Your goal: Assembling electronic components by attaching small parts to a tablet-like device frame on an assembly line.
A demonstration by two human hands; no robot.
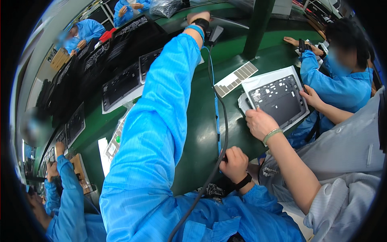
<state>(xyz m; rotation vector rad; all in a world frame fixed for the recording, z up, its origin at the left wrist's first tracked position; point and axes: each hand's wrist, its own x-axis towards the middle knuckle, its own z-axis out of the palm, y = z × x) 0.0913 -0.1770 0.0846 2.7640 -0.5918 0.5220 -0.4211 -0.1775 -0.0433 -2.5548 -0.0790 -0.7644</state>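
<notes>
Left hand [199, 17]: yours, at the end of a long, creased blue sleeve [153, 113] of smooth cloth with fine lines; 1 black band and 1 blue strap at the wrist. Its fingers are partly hidden, so you cannot tell whether they are closed on anything. Nearest to it: 1 thin, curved grey edge [231, 22], just right of your hand, and 1 dark grey block [216, 34] just below and to the right.

Right hand [236, 163]: yours, fingers curled inward, black band at the wrist. Its fingertips lie at the black cable [225, 137], a smooth, round, bending line; whether they grip it, you cannot tell.

Beyond the right hand, ahead: 1 coiled blue cord [218, 121], ridged; farther, 1 flat cream strip [236, 79] with grey rectangles.

Ahead and to the right: 1 dark, flat panel [278, 99], rectangular with rounded corners and white patches, over a white sheet, held at its sides by a co-worker's 2 hands.

Left of your left sleeve: flat black panels [121, 86] with white margins.

Edges and room: your right hand is at the near edge of the smooth green table [197, 133]. Bare surface shows between your left sleeve and the cable, and a narrower patch between the cord and the co-worker's panel. 1 upright green post [258, 30] stands right of your left hand.
</notes>
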